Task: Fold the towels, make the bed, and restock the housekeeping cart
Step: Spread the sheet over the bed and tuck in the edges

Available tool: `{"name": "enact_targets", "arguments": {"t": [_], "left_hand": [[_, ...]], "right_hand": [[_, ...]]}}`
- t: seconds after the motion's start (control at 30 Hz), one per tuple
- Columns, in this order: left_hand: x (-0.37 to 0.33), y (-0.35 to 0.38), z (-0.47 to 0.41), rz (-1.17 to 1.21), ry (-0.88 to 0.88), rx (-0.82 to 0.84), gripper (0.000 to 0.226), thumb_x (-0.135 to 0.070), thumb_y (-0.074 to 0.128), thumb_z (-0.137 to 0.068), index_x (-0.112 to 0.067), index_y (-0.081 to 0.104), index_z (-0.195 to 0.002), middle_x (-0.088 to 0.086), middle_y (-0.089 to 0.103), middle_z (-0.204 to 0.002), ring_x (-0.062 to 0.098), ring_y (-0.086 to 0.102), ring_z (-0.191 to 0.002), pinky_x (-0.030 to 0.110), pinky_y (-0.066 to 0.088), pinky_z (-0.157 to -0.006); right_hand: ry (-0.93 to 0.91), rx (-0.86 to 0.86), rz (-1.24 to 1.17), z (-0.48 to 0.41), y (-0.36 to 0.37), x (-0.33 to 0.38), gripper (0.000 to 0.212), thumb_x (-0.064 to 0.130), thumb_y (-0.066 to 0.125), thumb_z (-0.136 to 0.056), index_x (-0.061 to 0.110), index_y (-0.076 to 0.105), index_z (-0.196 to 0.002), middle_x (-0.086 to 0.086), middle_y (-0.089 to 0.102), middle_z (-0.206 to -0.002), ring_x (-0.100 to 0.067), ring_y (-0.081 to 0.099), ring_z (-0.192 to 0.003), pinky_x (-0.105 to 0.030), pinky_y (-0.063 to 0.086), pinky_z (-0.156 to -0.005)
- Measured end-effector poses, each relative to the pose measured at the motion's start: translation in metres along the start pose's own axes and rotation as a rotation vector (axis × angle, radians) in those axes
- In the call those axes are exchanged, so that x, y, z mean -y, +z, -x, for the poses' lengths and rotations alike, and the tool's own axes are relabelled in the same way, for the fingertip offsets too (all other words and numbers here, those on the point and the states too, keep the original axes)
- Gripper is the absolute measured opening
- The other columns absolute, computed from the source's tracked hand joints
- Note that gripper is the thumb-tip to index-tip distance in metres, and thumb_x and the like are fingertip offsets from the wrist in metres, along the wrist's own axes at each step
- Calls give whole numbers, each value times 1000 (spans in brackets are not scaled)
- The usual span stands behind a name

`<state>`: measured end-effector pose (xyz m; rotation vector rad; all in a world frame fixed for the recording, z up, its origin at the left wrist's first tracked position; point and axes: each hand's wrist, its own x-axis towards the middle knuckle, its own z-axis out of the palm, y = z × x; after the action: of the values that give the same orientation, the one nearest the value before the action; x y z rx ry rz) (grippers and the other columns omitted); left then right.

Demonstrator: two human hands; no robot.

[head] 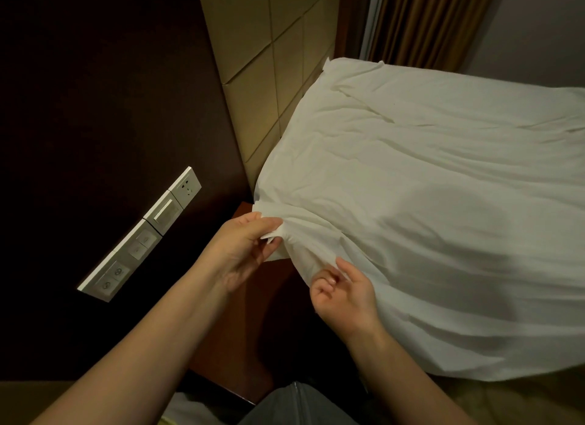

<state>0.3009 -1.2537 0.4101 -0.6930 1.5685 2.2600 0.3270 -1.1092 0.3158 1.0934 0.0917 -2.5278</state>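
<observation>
Right hand (343, 290) sits under the hanging edge of the sheet (427, 203), fingers curled, can't tell if it actually has fabric. Left hand (250, 244) pinches the bunched near corner between thumb and fingers, just above the bedside table (253, 314). Risk: only one sure grip, so a hard pull likely slips that corner free or drags the sheet skewed, and the far corner peaking up by the headboard (269, 76) would probably come off first.
</observation>
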Motion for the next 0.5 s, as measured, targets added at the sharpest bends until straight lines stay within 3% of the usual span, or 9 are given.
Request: {"name": "enact_targets", "arguments": {"t": [0.1,0.13,0.23,0.27,0.33,0.43,0.5], "left_hand": [[-3,7,-2,40,-28,28,12,2,59,-86,-6,61,-78,1,66,-69,5,63,-59,14,54,-53],[-3,9,-3,50,-36,39,12,2,60,-86,-6,61,-78,1,66,-69,5,63,-59,14,54,-54],[-4,19,-5,77,-51,71,8,3,60,-85,-5,61,-83,3,66,-76,6,64,-64,15,55,-56],[-3,21,-6,95,-55,76,8,3,60,-84,-5,61,-85,4,65,-80,7,63,-67,15,55,-56],[-2,26,-8,147,-61,68,12,4,60,-85,-5,60,-93,6,64,-87,10,62,-75,16,56,-57],[-3,31,-10,247,-53,26,30,5,59,-84,-5,54,-113,8,62,-91,12,61,-79,18,55,-58],[-7,33,-10,294,-43,-3,24,5,59,-84,-3,56,-106,9,61,-88,13,60,-78,18,55,-58]], "right_hand": [[36,181,-51,5,5,8,49,-15,84,-39,8,47,-60,2,35,-52,-10,35,-38,-19,31,-34],[30,178,-40,8,8,9,45,-13,83,-42,7,50,-64,1,38,-53,-11,38,-40,-19,34,-34],[-75,35,-34,12,18,15,15,4,63,-81,3,57,-95,-10,57,-72,-15,54,-63,-21,48,-52],[-118,-5,-52,11,19,18,13,6,58,-87,0,57,-98,-13,61,-80,-18,58,-70,-23,51,-57],[-184,-44,-74,10,19,26,9,7,55,-91,-2,58,-92,-13,65,-75,-18,61,-66,-23,53,-50],[-180,-52,-78,9,13,31,7,12,56,-91,7,55,-86,-2,50,-54,-6,40,-45,-12,31,-36],[-87,9,-85,11,5,30,18,18,60,-87,11,50,-74,4,34,-46,-5,31,-36,-13,19,-39]]}}
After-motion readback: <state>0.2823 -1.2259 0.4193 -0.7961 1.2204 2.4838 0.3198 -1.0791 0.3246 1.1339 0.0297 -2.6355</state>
